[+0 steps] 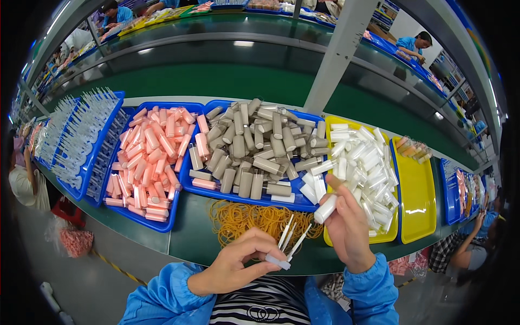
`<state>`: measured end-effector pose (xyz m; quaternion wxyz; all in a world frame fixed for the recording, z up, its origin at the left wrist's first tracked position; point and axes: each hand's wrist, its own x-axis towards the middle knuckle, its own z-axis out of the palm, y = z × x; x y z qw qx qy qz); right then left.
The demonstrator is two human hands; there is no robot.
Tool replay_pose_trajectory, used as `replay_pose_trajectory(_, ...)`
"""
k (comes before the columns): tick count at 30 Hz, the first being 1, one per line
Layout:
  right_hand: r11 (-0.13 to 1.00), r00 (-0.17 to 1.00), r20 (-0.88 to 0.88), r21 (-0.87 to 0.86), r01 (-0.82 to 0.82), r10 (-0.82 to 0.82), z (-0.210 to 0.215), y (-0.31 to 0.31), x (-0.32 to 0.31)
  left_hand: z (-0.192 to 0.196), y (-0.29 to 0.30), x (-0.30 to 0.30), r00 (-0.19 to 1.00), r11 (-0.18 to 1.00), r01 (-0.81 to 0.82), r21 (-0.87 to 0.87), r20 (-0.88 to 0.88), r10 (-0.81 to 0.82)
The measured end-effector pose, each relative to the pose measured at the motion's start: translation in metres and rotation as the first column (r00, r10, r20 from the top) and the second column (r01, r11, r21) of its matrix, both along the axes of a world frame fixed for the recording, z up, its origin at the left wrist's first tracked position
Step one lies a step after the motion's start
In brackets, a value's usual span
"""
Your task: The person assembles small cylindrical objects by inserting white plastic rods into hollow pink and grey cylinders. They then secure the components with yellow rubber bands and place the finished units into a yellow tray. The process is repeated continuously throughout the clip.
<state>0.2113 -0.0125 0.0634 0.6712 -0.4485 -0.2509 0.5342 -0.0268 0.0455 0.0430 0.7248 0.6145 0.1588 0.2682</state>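
My left hand is closed on a pale piece from which three thin white rods stick up and to the right. To its right, my right hand pinches a short white cylinder between thumb and fingers, just in front of the yellow tray of white cylinders. Yellow rubber bands lie in a tangled heap beyond my left hand. Behind them, a blue tray carries many grey-brown cylinders with clear ends.
Left stand a blue tray of pink cylinders and blue trays of clear thin-stemmed parts. At right, another yellow tray has a few orange-tinted pieces at its far end. A grey post rises behind the trays. People work across the belt.
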Motion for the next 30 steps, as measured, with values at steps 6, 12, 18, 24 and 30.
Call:
replay_pose_trajectory(6,0.997,0.997,0.027,-0.027,-0.067,0.067,-0.004,0.000,-0.004,0.001,-0.006,0.002,0.991,0.974,0.077,-0.215,0.124,-0.051)
replay_pose_trajectory(12,0.997,0.992,0.099,-0.002,-0.075,0.075,-0.004,-0.001,-0.004,0.001,-0.008,0.003,0.981,0.960,0.104,-0.259,0.185,-0.056)
replay_pose_trajectory(18,0.976,0.945,0.254,0.021,-0.216,0.204,-0.012,-0.010,0.000,-0.001,-0.010,0.001,0.989,0.964,0.074,-0.256,0.143,-0.038)
replay_pose_trajectory(24,0.989,0.972,0.191,0.017,-0.146,0.140,-0.010,-0.012,-0.009,-0.010,-0.011,0.000,0.997,1.000,-0.008,-0.016,0.080,0.010)
replay_pose_trajectory(30,0.960,0.917,0.352,0.132,-0.246,0.187,-0.017,-0.013,-0.013,-0.019,-0.014,0.001,0.971,0.938,-0.240,0.249,0.058,0.233)
